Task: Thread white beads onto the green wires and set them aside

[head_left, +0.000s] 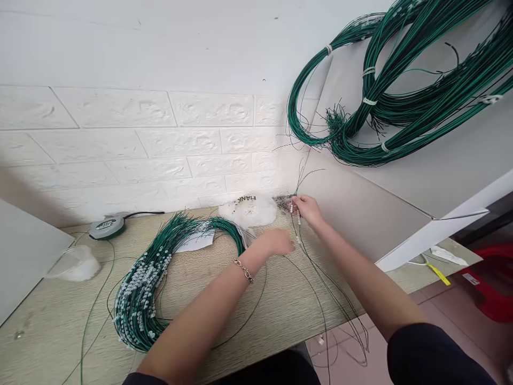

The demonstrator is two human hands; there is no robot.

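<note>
My right hand [306, 207] is closed in a pinch on the ends of a few thin green wires [320, 278] that trail back off the table's front edge. It sits at the far edge of the table beside a small pile of tiny metal parts [282, 201]. My left hand [280, 243], with a chain bracelet on its wrist, reaches across the table toward those wires; it is blurred and its fingers do not show clearly. A thick curved bundle of green wires with white plastic ends [148, 283] lies on the wooden table [48, 331] to the left.
A white plastic bag [250, 210] lies by the brick-pattern wall. At the left are a round grey-green device with a cord [106, 226] and a clear plastic tub [76, 263]. Large coils of green wire [393, 101] hang on a grey panel at the right. Red objects [491, 289] sit on the floor.
</note>
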